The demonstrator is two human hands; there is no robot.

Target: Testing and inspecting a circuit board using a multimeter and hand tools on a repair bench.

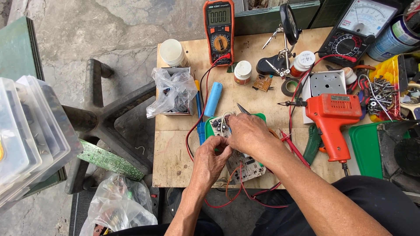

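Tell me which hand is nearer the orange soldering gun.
Right. The right hand rests on the circuit board just left of the orange soldering gun. The left hand is lower and further left, beyond the right hand.

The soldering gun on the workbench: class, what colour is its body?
Orange, seen in the head view: the soldering gun lies right of the hands.

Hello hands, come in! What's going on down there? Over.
Left hand steadying circuit board. Right hand working tweezers on it. Red wires underneath.
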